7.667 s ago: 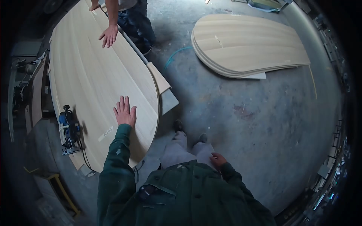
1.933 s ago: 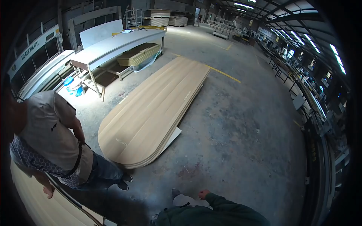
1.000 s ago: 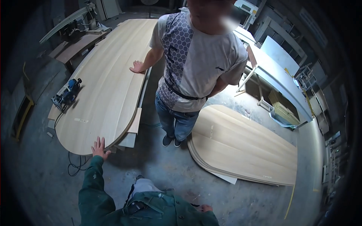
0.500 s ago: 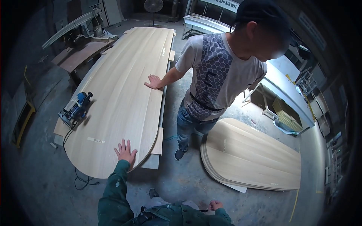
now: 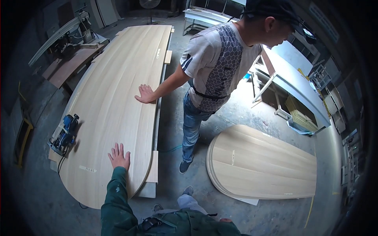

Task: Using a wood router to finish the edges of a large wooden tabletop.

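My left hand (image 5: 118, 156) lies flat, fingers spread, on the near end of a long oval pale-wood panel (image 5: 114, 94) that rests on a raised support. My right hand (image 5: 226, 220) shows only as a small part at my side by the lower edge; its fingers cannot be made out. A co-worker in a grey patterned shirt (image 5: 220, 67) stands at the panel's right edge with one hand (image 5: 144, 94) pressed flat on the wood.
A blue circular saw (image 5: 63, 133) sits on the panel's left edge, its cord hanging down. A stack of similar oval panels (image 5: 264, 163) lies on the concrete floor at right. Workbenches (image 5: 71, 59) stand at the left, a white table with shelves (image 5: 291, 78) at the right.
The view has swung back from the far hall to the panel. My left hand has slid a little further onto the wood. The co-worker leans with a hand on the panel.
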`<state>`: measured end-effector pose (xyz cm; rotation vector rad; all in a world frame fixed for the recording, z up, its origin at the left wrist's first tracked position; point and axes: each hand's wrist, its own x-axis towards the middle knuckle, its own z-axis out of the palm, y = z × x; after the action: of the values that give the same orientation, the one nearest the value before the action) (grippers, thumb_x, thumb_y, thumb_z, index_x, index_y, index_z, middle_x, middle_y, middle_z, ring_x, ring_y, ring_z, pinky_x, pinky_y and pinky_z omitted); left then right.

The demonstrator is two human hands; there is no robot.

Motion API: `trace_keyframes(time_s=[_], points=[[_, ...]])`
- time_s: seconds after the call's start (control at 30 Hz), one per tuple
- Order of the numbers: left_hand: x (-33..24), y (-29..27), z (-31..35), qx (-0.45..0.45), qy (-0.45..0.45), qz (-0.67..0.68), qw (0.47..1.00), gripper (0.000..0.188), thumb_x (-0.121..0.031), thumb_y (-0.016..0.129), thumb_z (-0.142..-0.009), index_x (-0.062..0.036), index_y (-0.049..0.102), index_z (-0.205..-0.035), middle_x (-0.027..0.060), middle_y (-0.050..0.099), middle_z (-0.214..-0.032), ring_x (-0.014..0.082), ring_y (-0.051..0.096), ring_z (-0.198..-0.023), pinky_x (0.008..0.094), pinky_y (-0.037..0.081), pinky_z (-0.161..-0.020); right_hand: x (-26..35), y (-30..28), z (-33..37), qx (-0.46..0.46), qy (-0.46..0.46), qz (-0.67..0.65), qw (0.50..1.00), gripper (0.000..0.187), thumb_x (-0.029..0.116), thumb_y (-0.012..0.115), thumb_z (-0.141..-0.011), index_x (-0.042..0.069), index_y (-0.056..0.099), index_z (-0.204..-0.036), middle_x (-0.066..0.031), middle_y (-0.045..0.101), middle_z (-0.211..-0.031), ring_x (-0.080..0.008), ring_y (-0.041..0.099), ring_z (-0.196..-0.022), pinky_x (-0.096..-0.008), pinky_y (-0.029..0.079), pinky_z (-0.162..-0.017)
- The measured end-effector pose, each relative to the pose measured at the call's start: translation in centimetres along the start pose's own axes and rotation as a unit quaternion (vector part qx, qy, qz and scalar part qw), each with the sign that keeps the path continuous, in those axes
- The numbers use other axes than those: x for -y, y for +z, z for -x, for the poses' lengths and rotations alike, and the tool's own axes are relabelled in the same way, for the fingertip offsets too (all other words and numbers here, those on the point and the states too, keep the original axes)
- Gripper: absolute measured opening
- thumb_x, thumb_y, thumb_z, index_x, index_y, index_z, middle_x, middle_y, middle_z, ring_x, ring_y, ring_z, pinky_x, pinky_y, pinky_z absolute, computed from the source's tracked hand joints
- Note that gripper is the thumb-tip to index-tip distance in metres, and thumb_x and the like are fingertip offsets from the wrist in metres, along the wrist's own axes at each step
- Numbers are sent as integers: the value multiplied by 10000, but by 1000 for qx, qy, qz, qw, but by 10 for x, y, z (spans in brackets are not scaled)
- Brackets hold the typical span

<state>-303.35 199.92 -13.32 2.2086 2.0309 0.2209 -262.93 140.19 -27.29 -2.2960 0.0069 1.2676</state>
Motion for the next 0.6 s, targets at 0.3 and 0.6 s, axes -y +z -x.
trace_keyframes(time_s=[0.3, 0.6], points=[[-13, 9, -24, 1, -93, -29, 995, 663, -482, 425, -907, -211, 254, -1487, 61, 148, -1570, 366, 190, -1412, 572, 65, -1130, 223, -36, -92, 86, -100, -11, 991, 261, 183, 644, -820, 13, 655, -1018, -87, 645, -726, -145, 577, -539, -260, 443, -455], [-41, 36, -155, -13, -151, -37, 988, 680, -518, 413, -902, -211, 253, -1487, 77, 136, -1571, 376, 176, -1414, 600, 39, -1119, 580, 88, -78, 319, -456, 131, 820, 516, 228, 660, -881, 65, 490, -1339, -126, 565, -1234, -209, 598, -1028, -313, 473, -895]])
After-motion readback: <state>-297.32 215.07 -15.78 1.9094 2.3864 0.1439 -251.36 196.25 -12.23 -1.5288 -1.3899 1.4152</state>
